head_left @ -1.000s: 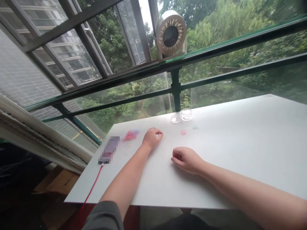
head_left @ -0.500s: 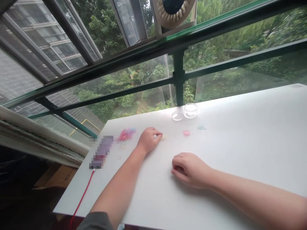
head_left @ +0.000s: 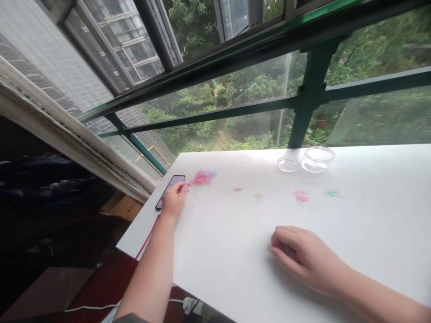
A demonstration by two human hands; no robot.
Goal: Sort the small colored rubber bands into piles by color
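Note:
My left hand is over the phone's right edge, at the near left side of a mixed heap of small coloured elastic bands. Its thumb and forefinger are pinched together; whatever is between them is too small to make out. My right hand rests on the white table, fingers loosely curled, with nothing visible in them. Beyond it lie separate little groups of bands: purple, pale yellow, pink and green.
A clear round jar stands at the table's back edge, beside a clear lid. The phone has a red cable running off the left edge. A green railing and windows rise behind.
My left hand has moved left from the pale yellow bands to the mixed heap. The purple bit now shows on the table. My right hand stays curled, while the view has swung left.

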